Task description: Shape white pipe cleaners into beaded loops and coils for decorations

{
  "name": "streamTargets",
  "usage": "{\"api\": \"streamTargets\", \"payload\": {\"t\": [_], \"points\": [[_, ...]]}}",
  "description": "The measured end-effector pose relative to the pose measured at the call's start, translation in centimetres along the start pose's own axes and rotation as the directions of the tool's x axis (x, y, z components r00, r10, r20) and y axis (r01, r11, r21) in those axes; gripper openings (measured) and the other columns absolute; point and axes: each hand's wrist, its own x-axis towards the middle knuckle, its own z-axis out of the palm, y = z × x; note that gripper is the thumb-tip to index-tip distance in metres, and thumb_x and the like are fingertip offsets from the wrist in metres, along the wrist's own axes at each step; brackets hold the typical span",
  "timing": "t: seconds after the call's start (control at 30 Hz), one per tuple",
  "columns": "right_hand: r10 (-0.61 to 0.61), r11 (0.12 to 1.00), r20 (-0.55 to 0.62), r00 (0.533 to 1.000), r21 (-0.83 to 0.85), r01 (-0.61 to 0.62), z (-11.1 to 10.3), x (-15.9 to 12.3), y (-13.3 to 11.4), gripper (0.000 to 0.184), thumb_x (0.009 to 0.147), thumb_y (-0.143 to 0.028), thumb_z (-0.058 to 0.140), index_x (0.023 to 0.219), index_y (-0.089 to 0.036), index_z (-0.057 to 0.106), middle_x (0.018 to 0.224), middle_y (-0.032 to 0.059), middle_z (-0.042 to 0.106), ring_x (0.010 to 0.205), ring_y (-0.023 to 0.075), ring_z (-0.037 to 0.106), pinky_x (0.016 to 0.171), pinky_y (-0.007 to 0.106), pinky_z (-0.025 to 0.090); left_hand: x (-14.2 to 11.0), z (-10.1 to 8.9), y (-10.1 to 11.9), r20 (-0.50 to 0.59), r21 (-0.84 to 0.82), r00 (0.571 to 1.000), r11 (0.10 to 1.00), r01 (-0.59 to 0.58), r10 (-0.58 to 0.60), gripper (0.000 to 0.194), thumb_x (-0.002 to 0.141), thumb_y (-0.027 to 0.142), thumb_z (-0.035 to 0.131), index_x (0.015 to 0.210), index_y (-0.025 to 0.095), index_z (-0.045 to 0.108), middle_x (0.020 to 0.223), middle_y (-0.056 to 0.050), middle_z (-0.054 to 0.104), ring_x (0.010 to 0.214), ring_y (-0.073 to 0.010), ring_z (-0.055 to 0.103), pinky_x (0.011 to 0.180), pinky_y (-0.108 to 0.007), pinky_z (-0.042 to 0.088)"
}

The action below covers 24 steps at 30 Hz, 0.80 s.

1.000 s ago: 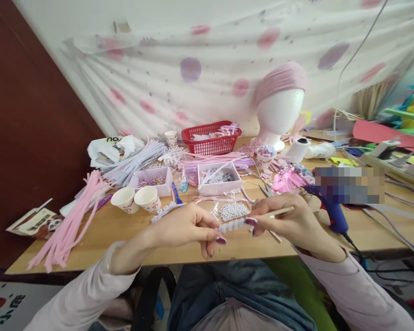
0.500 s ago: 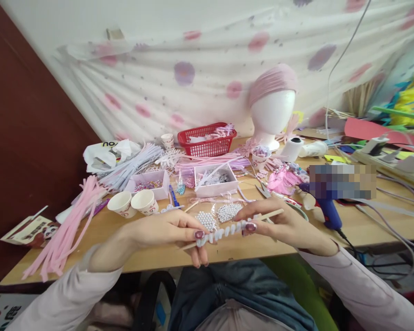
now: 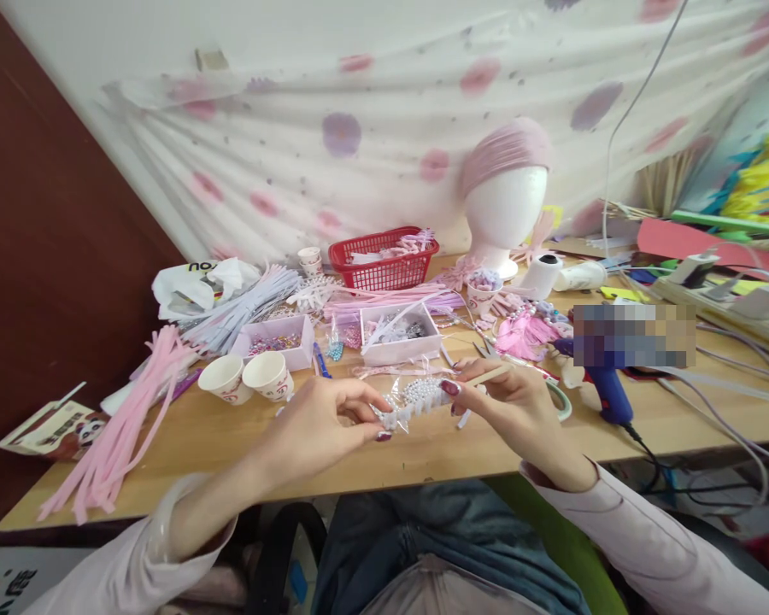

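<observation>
Head camera, watched from my distant post, left to right: pink strips (image 3: 121, 418) lie on the counter (image 3: 192, 436) near paper cups (image 3: 269, 377); my left hand (image 3: 324, 423) keeps a pinching grip on one end of a pale coil (image 3: 416, 412). Between both hands, neither nearer, its long axis slants upward across white beads (image 3: 423, 389) to my right hand (image 3: 519, 418), pinching its other end and a wooden stick (image 3: 490, 376). Beyond: a blue glue gun (image 3: 606, 389).

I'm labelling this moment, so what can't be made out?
In the head view:
Stick, left end: behind the coil or left hand.
Coil, right end: behind right hand.
Glue gun, top: pixelated.
Beads in the left box: too small to count.
Yellow bundle: cut off by the right edge.
</observation>
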Motion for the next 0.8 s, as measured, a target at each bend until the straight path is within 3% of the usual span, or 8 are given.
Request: {"api": "streamTargets", "payload": {"t": [0.13, 0.23, 0.37, 0.47, 0.57, 0.63, 0.7, 0.8], "points": [[0.147, 0.989, -0.12, 0.982, 0.032, -0.145, 1.0, -0.1, 0.6, 0.032, 0.079, -0.042, 0.077, 0.059, -0.019, 0.07, 0.055, 0.0009, 0.064, 0.056, 0.015, 0.061, 0.05, 0.024, 0.044, -0.8, 1.0, -0.3, -0.215, 0.333, 0.923, 0.913, -0.237, 0.318, 0.006, 0.08, 0.015, 0.062, 0.081, 0.02, 0.065, 0.075, 0.0, 0.075, 0.074, -0.0175, 0.072, 0.07, -0.027, 0.052], [0.156, 0.987, -0.139, 0.978, 0.053, -0.15, 1.2, 0.2, 0.8, 0.035, 0.078, -0.043, 0.078, 0.055, -0.018, 0.067, 0.06, 0.0023, 0.065, 0.059, 0.0152, 0.061, 0.049, 0.023, 0.044, -1.0, 1.8, -1.2, -0.236, 0.452, 0.87, 0.842, -0.296, 0.433, 0.006, 0.085, 0.015, 0.055, 0.084, 0.02, 0.059, 0.078, -0.002, 0.074, 0.076, -0.0197, 0.071, 0.069, -0.03, 0.049], [0.101, 0.992, -0.031, 0.994, 0.083, -0.098, 0.2, 0.3, 0.6, 0.024, 0.079, -0.041, 0.078, 0.069, -0.019, 0.074, 0.07, 0.0032, 0.069, 0.063, 0.0164, 0.064, 0.053, 0.024, 0.049, -0.8, 1.6, -1.3, -0.165, 0.175, 0.967, 0.97, -0.167, 0.196, 0.032, 0.078, 0.019, 0.068, 0.106, 0.023, 0.052, 0.074, 0.005, 0.073, 0.076, -0.0166, 0.07, 0.076, -0.029, 0.048], [-0.001, 0.992, 0.085, 0.996, 0.122, -0.009, -0.6, 0.2, 0.3, 0.021, 0.081, -0.039, 0.077, 0.071, -0.02, 0.075, 0.073, 0.004, 0.071, 0.067, 0.018, 0.067, 0.059, 0.027, 0.052, -0.2, 0.7, -1.2, 0.064, -0.118, 0.998, 0.993, -0.004, 0.012, 0.046, 0.069, 0.023, 0.077, 0.111, 0.023, 0.057, 0.07, 0.007, 0.07, 0.07, -0.0131, 0.066, 0.072, -0.026, 0.047], [-0.099, 0.98, 0.111, 0.989, 0.183, 0.077, -0.7, 0.1, 0.5, 0.015, 0.083, -0.036, 0.076, 0.077, -0.023, 0.076, 0.075, 0.0031, 0.073, 0.072, 0.0186, 0.069, 0.064, 0.028, 0.054, 0.7, 0.0, -1.3, 0.407, -0.274, 0.912, 0.947, 0.169, -0.045, 0.03, 0.068, 0.03, 0.078, 0.094, 0.018, 0.07, 0.068, 0.003, 0.069, 0.063, -0.0102, 0.061, 0.063, -0.022, 0.044], [-0.138, 0.976, 0.078, 0.987, 0.18, 0.122, -0.7, 0.1, 0.8, 0.014, 0.084, -0.035, 0.075, 0.076, -0.024, 0.076, 0.076, 0.003, 0.074, 0.075, 0.0192, 0.069, 0.068, 0.029, 0.055, 1.0, 0.0, -1.4, 0.535, -0.296, 0.844, 0.928, 0.225, -0.034, 0.023, 0.073, 0.037, 0.073, 0.082, 0.016, 0.074, 0.062, 0.002, 0.067, 0.057, -0.0092, 0.059, 0.059, -0.021, 0.043], [-0.137, 0.983, 0.031, 0.99, 0.125, 0.133, -0.5, 0.1, 0.9, 0.017, 0.084, -0.036, 0.075, 0.072, -0.023, 0.076, 0.075, 0.0031, 0.074, 0.076, 0.0195, 0.069, 0.07, 0.029, 0.054, 0.9, 0.3, -1.4, 0.538, -0.281, 0.842, 0.935, 0.217, -0.034, 0.026, 0.078, 0.041, 0.069, 0.073, 0.016, 0.073, 0.058, 0.001, 0.066, 0.054, -0.0095, 0.059, 0.056, -0.021, 0.043], [-0.055, 0.997, -0.036, 0.998, 0.044, 0.056, -0.1, -0.1, 0.7, 0.022, 0.083, -0.039, 0.075, 0.068, -0.023, 0.076, 0.073, 0.0039, 0.075, 0.073, 0.0195, 0.07, 0.067, 0.027, 0.054, 0.3, 1.2, -1.2, 0.324, -0.16, 0.946, 0.984, 0.072, -0.016, 0.03, 0.084, 0.038, 0.064, 0.063, 0.017, 0.068, 0.06, 0.0, 0.068, 0.056, -0.0111, 0.062, 0.059, -0.022, 0.046]]}}
